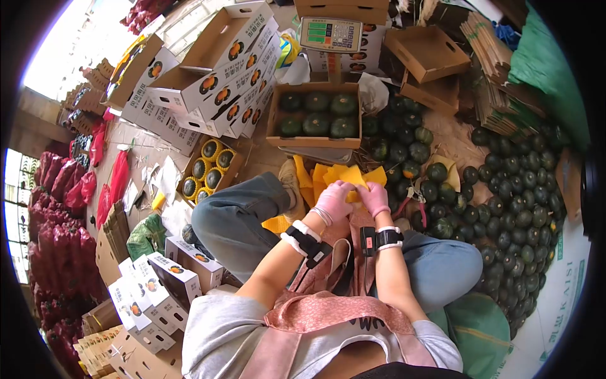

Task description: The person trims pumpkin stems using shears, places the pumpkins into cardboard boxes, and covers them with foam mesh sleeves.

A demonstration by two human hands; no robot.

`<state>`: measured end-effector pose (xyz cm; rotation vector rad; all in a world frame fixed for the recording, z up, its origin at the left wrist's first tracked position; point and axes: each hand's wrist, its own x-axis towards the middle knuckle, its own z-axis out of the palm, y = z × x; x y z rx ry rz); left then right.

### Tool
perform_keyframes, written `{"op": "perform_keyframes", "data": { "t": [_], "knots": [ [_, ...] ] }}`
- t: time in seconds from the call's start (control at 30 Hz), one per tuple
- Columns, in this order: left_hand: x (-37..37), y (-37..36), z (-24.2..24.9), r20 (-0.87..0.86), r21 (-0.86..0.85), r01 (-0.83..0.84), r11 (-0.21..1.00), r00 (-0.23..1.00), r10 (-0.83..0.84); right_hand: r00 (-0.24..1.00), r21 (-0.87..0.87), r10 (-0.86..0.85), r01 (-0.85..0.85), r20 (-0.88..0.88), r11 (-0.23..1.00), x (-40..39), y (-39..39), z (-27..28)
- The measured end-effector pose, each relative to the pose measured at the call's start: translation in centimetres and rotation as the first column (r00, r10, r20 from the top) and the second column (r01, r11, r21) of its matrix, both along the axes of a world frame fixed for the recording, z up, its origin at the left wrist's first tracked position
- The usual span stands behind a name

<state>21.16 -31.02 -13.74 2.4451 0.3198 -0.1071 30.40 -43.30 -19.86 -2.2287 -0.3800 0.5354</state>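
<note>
My left hand (334, 201), in a pink glove, has its fingers closed on a yellow foam sleeve (344, 175). My right hand (375, 198), gloved the same way, grips the sleeve's other side, and both hands are close together between my knees. More flat yellow foam sleeves (304, 179) lie just beyond and under them. Past the sleeves, an open cardboard box (314, 142) holds several dark green squashes (317, 102) in two rows. It sits on a scale whose display (331, 34) stands behind it.
Loose squashes (514, 208) cover the floor at the right. A small carton (235, 169) of squashes in yellow foam sleeves stands at the left. White printed boxes (221, 82) are stacked beyond it. Brown trays (428, 54) and flattened cardboard (489, 69) lie at the back right.
</note>
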Motion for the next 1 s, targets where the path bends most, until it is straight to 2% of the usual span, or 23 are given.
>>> {"op": "perform_keyframes", "data": {
  "t": [0.03, 0.07, 0.13, 0.17, 0.2, 0.27, 0.37, 0.4, 0.47, 0.53, 0.57, 0.6, 0.63, 0.73, 0.77, 0.8, 0.83, 0.87, 0.9, 0.93, 0.97, 1.0],
  "knots": [
    [-0.7, 0.1, 0.8, 0.072, 0.014, -0.012, 1.0, 0.997, 0.011, 0.997, 0.234, -0.025, 0.041, -0.068, 0.971, -0.8, 0.2, 0.2],
    [-1.3, 0.1, 1.2, 0.155, -0.01, -0.024, 1.0, 0.988, 0.025, 0.99, 0.453, -0.032, 0.093, -0.141, 0.886, -1.6, 0.3, 0.3],
    [-3.0, 0.2, 1.9, 0.296, -0.059, -0.034, 0.998, 0.954, 0.05, 0.941, 0.673, 0.006, 0.239, -0.339, 0.7, -4.3, 0.1, 5.0],
    [-3.8, -0.1, 4.5, 0.254, -0.156, -0.051, 0.986, 0.963, 0.09, 0.901, 0.749, 0.044, 0.331, -0.432, 0.574, -5.6, 0.2, 6.5],
    [-4.4, 0.1, 4.8, 0.304, -0.261, -0.032, 0.965, 0.946, 0.114, 0.867, 0.83, 0.193, 0.343, -0.46, 0.439, -6.1, -0.5, 5.9],
    [-5.4, 0.4, 5.2, 0.28, -0.641, 0.051, 0.766, 0.945, 0.171, 0.952, 0.923, 0.257, 0.058, -0.166, 0.38, -6.3, -0.7, 6.1],
    [-5.9, 0.4, 5.8, 0.245, -0.718, 0.053, 0.694, 0.952, 0.182, 0.979, 0.77, 0.133, 0.035, -0.155, 0.637, -8.1, -0.6, 11.4],
    [-6.2, 0.4, 5.9, 0.235, -0.641, 0.01, 0.768, 0.954, 0.184, 0.982, 0.725, 0.007, 0.136, -0.19, 0.675, -8.1, -0.7, 11.6],
    [-6.1, 1.0, 6.3, 0.229, -0.455, -0.077, 0.887, 0.953, 0.2, 0.972, 0.685, -0.231, 0.147, 0.033, 0.714, -7.7, -0.4, 8.9],
    [-5.6, 0.6, 6.1, 0.415, -0.318, -0.002, 0.948, 0.899, 0.141, 0.946, 0.551, -0.265, 0.121, 0.189, 0.826, -8.4, 0.6, 9.4],
    [-5.3, 0.1, 5.8, 0.441, -0.392, -0.043, 0.919, 0.868, 0.229, 0.926, 0.474, -0.269, 0.118, 0.265, 0.872, -8.6, 1.1, 9.7],
    [-5.0, -0.3, 5.4, 0.457, -0.467, -0.079, 0.881, 0.831, 0.317, 0.929, 0.467, -0.258, 0.109, 0.267, 0.877, -8.6, 1.5, 9.9],
    [-5.0, -0.1, 4.4, 0.404, -0.458, -0.159, 0.875, 0.839, 0.364, 0.931, 0.46, -0.245, 0.1, 0.269, 0.882, -8.5, 1.8, 10.2],
    [-5.3, 1.2, 2.2, 0.524, -0.233, -0.117, 0.966, 0.821, 0.226, 0.944, 0.487, -0.208, 0.061, 0.254, 0.871, -8.4, 2.7, 9.1],
    [-5.8, 1.2, 1.3, 0.374, -0.5, -0.142, 0.854, 0.854, 0.361, 0.957, 0.36, -0.131, 0.031, 0.257, 0.932, -8.2, 2.6, 8.9],
    [-6.0, 1.9, 1.0, 0.113, -0.859, -0.153, 0.488, 0.874, 0.472, 0.967, 0.227, -0.055, -0.004, 0.251, 0.974, -7.9, 2.2, 8.7],
    [-5.7, 2.2, 0.4, -0.043, -0.987, -0.116, 0.112, 0.857, 0.513, 0.992, 0.198, -0.087, 0.067, 0.096, 0.978, -7.3, 2.2, 7.9],
    [-5.9, 2.6, -0.1, -0.105, -0.994, -0.102, -0.032, 0.873, 0.477, 0.991, 0.402, -0.044, 0.092, -0.127, 0.911, -6.4, 1.5, 5.2],
    [-6.4, 3.1, 0.7, -0.077, -0.997, -0.08, -0.011, 0.904, 0.421, 0.942, 0.574, 0.047, 0.163, -0.333, 0.803, -5.3, 0.2, 1.2],
    [-7.2, 3.7, 1.9, 0.029, -0.984, -0.036, 0.177, 0.936, 0.35, 0.985, 0.536, 0.152, -0.082, -0.087, 0.84, -5.5, -0.2, 3.9],
    [-7.7, 4.0, 2.7, 0.048, -0.987, -0.004, 0.163, 0.949, 0.313, 0.958, 0.454, 0.235, -0.286, 0.167, 0.844, -5.7, -0.5, 6.8],
    [-7.4, 4.6, 2.4, -0.193, -0.86, -0.092, -0.502, 0.969, 0.152, 0.923, 0.472, 0.305, -0.382, 0.234, 0.795, -5.5, -1.0, 6.5]
  ]
}}
